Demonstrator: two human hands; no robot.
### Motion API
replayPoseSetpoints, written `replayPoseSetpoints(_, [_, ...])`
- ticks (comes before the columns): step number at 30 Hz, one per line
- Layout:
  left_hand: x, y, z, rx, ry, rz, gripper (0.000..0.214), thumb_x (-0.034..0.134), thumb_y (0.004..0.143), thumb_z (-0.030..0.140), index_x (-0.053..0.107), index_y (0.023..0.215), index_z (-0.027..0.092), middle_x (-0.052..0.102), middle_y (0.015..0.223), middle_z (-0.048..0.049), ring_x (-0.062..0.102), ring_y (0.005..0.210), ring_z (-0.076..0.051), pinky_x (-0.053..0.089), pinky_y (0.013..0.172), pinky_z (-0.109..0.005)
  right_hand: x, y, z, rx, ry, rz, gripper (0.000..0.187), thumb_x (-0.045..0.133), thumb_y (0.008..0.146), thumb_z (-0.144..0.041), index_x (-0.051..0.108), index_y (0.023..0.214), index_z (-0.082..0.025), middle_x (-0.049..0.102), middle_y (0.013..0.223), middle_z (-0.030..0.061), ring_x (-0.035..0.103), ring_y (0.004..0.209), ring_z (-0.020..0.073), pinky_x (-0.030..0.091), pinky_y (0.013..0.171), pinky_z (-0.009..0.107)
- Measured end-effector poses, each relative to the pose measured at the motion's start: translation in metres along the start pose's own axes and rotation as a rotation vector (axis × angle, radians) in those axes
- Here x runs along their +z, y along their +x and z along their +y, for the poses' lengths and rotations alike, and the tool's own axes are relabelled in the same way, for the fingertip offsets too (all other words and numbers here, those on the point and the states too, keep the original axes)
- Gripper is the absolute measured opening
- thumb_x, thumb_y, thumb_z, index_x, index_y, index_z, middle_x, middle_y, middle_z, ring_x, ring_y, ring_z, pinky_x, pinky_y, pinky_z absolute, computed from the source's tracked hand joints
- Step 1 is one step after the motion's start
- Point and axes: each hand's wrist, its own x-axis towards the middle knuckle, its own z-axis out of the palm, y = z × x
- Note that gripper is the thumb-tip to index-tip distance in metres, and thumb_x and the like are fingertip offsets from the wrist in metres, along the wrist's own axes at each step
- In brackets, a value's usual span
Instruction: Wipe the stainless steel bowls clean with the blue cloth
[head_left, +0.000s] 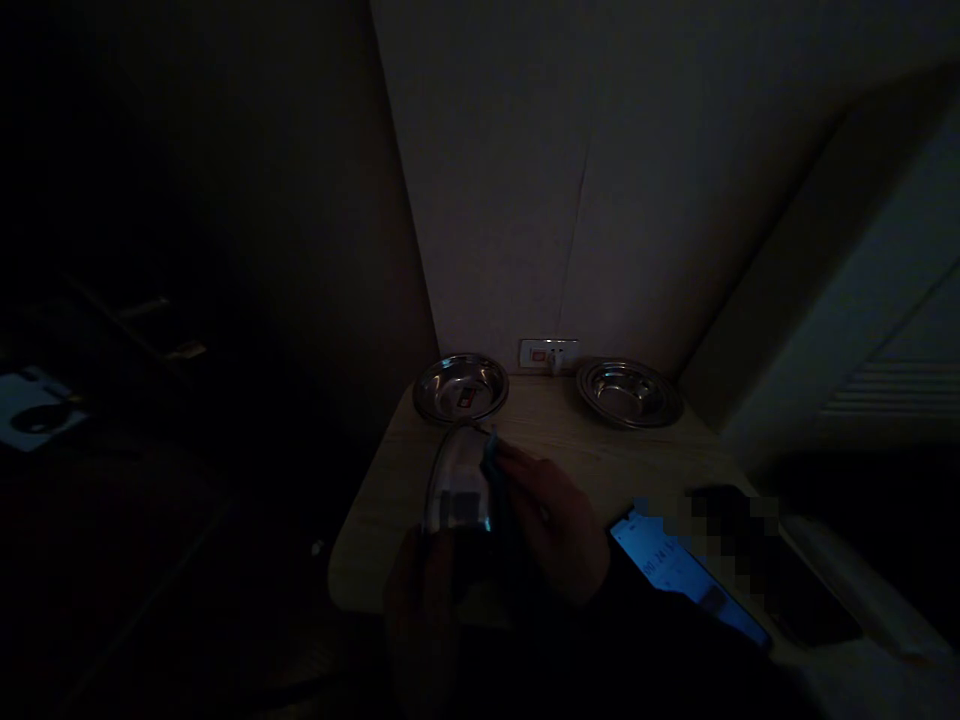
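Observation:
A shiny steel bowl (459, 478) is tilted on its side above the near part of the small table. My left hand (424, 590) grips its lower rim, fingers wrapped round the edge. A dark bluish cloth (491, 455) is bunched in my right hand (559, 530), which presses it against the bowl's right side. Much of the cloth and the lower part of the bowl are lost in the dark. Behind them a steel bowl (461, 388) with a red and black label inside stands at the table's back left.
More steel bowls (630, 393), seemingly nested, stand at the back right of the wooden table (375, 520). A wall socket (549, 353) with a plug is behind. A lit phone (686, 575) lies to the right, beside a dark object (810, 590). The scene is very dim.

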Motion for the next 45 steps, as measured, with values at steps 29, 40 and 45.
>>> replayPoseSetpoints(29, [0.009,-0.007,0.024,-0.06,-0.034,-0.158,0.042,0.06,0.067,0.052,0.068,0.087,0.016,0.072,0.082,-0.0094,0.067,0.076,-0.024,0.052,0.065,-0.031,-0.016,0.003,-0.017,-0.301,-0.405,-0.182,0.031,0.039,0.094,-0.017,0.062,0.115,-0.019,0.067,0.115,0.0072,0.058,0.081,0.0202,0.051,0.067,0.034])
replayPoseSetpoints(40, [0.012,-0.012,0.017,-0.006,-0.051,-0.191,0.037,0.059,0.071,0.048,0.068,0.088,0.016,0.072,0.085,-0.0081,0.067,0.079,-0.024,0.052,0.067,-0.031,-0.019,0.003,-0.02,-0.282,-0.418,-0.197,0.027,0.045,0.093,-0.017,0.062,0.113,-0.018,0.066,0.117,0.0063,0.057,0.08,0.0199,0.049,0.068,0.035])
replayPoseSetpoints(45, [0.012,-0.013,0.01,-0.002,-0.02,-0.155,0.034,0.063,0.07,0.046,0.069,0.087,0.017,0.072,0.082,-0.0079,0.067,0.075,-0.025,0.053,0.066,-0.033,-0.02,0.005,-0.024,-0.296,-0.445,-0.175,0.025,0.044,0.095,-0.02,0.063,0.11,-0.02,0.067,0.115,0.0041,0.057,0.082,0.0193,0.046,0.067,0.035])
